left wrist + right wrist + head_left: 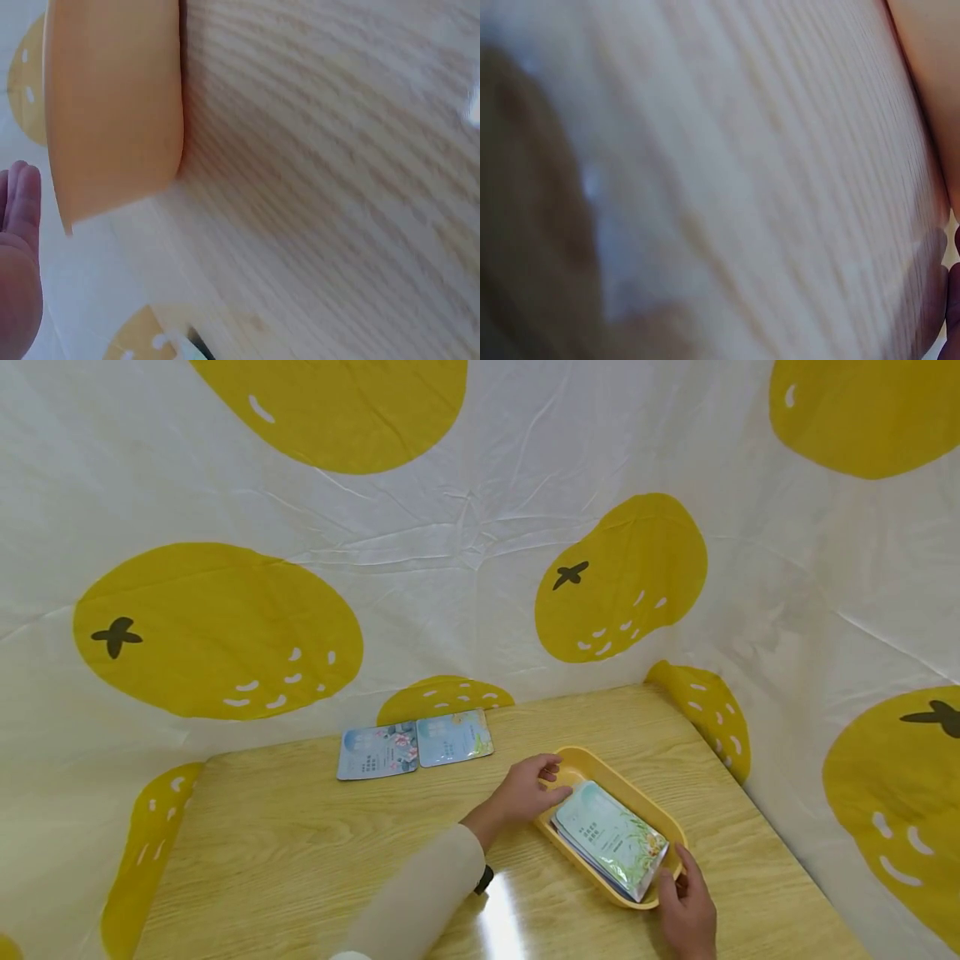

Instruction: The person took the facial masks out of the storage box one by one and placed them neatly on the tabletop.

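Observation:
A deep yellow plastic tray sits at an angle on the table's right side. Inside it lies a stack of flat printed sachets, the top one pale green with a leaf print. My left hand is at the tray's far left end, its fingers reaching over the rim with nothing held. In the left wrist view those fingers look straight, beside the tray's wall. At the near right end, my right hand grips the rim between thumb and fingers. Only its fingertips show in the right wrist view.
Two blue sachets lie side by side at the table's back edge. White cloth with yellow fruit prints hangs behind and beside the wood-grain table. A bright reflection shows near the front.

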Demonstrator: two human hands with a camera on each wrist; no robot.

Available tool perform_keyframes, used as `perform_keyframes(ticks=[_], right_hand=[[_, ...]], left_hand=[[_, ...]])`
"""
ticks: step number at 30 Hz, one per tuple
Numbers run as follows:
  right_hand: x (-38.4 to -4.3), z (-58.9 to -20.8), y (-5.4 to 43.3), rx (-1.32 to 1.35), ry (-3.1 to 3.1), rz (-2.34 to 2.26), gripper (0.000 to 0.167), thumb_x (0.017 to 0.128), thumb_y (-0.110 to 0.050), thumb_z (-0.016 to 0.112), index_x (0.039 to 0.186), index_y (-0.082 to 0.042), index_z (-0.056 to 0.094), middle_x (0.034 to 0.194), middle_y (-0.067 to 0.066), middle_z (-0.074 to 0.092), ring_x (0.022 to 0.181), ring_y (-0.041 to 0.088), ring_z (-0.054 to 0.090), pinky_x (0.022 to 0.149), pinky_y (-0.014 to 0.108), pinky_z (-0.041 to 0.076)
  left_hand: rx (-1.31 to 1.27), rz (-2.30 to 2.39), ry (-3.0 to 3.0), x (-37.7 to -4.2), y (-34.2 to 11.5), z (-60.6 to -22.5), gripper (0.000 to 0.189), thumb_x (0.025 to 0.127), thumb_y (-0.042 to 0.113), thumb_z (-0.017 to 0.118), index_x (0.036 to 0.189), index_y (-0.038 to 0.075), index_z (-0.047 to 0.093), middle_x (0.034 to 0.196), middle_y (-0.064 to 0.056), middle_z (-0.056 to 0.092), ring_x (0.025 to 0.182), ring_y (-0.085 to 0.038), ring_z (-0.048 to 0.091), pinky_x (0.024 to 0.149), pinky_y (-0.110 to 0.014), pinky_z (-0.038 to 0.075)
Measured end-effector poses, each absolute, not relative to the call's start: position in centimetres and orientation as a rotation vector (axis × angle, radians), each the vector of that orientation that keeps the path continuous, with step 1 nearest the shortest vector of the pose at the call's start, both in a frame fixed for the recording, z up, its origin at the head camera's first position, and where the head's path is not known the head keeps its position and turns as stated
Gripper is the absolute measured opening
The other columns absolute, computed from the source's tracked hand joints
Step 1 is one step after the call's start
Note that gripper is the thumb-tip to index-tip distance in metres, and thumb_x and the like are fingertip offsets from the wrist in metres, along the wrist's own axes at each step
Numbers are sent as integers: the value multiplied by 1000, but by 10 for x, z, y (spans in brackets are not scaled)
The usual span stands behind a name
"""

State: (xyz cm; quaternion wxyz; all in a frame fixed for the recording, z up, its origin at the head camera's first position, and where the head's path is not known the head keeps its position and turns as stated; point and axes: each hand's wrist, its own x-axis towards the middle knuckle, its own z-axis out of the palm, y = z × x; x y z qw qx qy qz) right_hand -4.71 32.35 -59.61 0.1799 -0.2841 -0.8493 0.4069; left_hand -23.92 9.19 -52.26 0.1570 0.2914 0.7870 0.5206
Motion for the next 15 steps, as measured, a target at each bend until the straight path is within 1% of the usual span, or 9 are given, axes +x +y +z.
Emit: perform_keyframes(ticks=[1,4,7,11,15], right_hand=[[-47,-596,324,-800,-2398,1152,49,100,-18,52,146,-2,47,108,28,65,77,-4,52,61,16,44],[-47,-598,324,-789,-2392,1159,49,100,-18,52,146,-2,47,111,30,65,80,-9,50,62,11,41],[-47,-599,325,-788,-2387,1162,49,100,-18,53,146,-2,47,113,32,64,81,-10,49,63,6,39],[-46,-599,326,-797,-2395,1155,49,100,-18,53,147,-3,47,116,34,63,85,0,55,64,8,41],[-46,-601,327,-805,-2411,1159,50,100,-19,53,147,-3,46,117,34,62,90,15,62,65,15,46]], left_hand=[[872,1446,2268,-237,94,-523,55,94,29,72,137,-1,55,126,-11,60,112,-24,59,90,-26,50],[936,1347,2305,-232,100,-525,53,94,29,72,134,-1,58,128,-13,61,115,-24,58,94,-27,48],[960,1234,2358,-228,105,-526,54,93,32,72,135,0,59,129,-10,61,115,-19,58,96,-27,47],[995,1053,2445,-224,112,-529,56,91,38,73,133,2,61,123,-7,64,109,-14,59,94,-26,47],[997,899,2526,-222,119,-532,59,89,43,73,131,3,62,123,-5,65,112,-13,57,97,-26,45]])
